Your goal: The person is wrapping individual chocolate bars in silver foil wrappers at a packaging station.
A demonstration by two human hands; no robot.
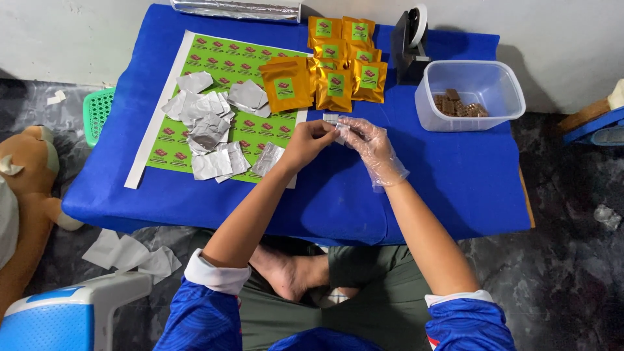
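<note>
Foil-wrapped piece, small and silvery, sits pinched between both hands above the middle of the blue table, just near the gold pouches. Going from the left: a brown stuffed toy lies on the dark floor, with a green basket poking out behind the table's left edge. On the table's left half lies a green sticker sheet, and a scatter of loose foil squares covers its near part. Next, the left hand, bare, has its fingertips closed on the left end of the wrapped piece. The right hand, in a thin clear plastic glove, has thumb and fingers closed on the other end. Far of the hands, gold pouches with green labels lie in overlapping rows. Right of them stands a black tape dispenser, then a clear plastic tub holding brown chocolate pieces.
</note>
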